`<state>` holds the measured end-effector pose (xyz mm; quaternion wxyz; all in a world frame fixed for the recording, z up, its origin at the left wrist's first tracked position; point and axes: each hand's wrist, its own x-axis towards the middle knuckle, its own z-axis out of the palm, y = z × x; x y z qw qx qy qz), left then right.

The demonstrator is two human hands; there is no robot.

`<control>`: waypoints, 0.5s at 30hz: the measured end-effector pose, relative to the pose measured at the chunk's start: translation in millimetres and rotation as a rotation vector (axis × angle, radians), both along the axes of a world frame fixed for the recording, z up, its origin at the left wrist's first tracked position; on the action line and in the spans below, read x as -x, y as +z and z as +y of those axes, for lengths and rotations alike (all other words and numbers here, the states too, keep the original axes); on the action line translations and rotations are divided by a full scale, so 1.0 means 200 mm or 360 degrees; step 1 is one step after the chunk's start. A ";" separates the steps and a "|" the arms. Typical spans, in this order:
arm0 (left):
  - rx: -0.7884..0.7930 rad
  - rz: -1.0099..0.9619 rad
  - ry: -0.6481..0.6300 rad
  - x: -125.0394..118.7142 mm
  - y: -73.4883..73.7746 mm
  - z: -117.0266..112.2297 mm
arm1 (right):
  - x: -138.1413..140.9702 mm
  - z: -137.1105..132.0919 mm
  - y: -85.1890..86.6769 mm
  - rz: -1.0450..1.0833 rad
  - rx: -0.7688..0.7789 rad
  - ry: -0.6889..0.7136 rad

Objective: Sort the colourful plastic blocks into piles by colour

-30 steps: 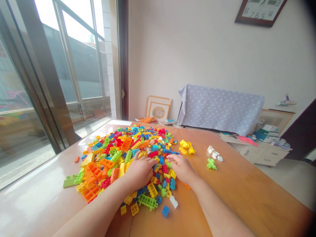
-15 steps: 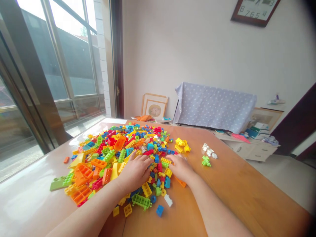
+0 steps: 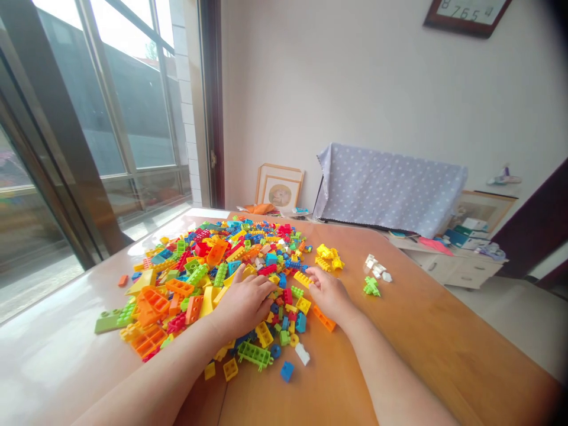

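Observation:
A heap of colourful toy building bricks point(image 3: 195, 273) covers the left and middle of the table. My left hand point(image 3: 246, 300) lies palm down on the heap with its fingers spread, beside a yellow sloped brick point(image 3: 208, 300). At the heap's right edge my right hand point(image 3: 329, 294) is closed, pinching one end of a long yellow brick point(image 3: 303, 279). Just below that brick sits a small green brick point(image 3: 296, 291). An orange brick point(image 3: 323, 318) rests on the table by the right wrist.
To the right on the wooden table point(image 3: 426, 331) are three separate groups: yellow bricks point(image 3: 329, 258), white bricks point(image 3: 377, 269) and green bricks point(image 3: 371, 286). Nearer me lie a white brick point(image 3: 302, 354) and a blue brick point(image 3: 286, 371). A window point(image 3: 133, 100) stands at the left.
My right hand has closed on the long yellow brick and shifted slightly right and up with it, baring the green brick. My left hand stays on the heap. The view has tilted slightly.

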<state>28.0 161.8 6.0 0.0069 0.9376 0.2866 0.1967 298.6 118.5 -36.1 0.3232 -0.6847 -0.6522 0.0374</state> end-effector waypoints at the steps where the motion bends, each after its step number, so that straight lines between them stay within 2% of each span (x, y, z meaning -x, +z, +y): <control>1: 0.0000 -0.0002 0.0000 0.00 0.00 0.00 | 0.00 0.00 0.00 0.0005 -0.0021 0.0004; 8: 0.0036 -0.0099 -0.0081 0.01 0.04 -0.01 | 0.02 -0.03 0.01 -0.0059 -0.0051 0.0121; 15: 0.0020 -0.0262 -0.0103 0.02 0.13 -0.02 | 0.06 -0.04 -0.01 -0.0130 0.0037 0.0271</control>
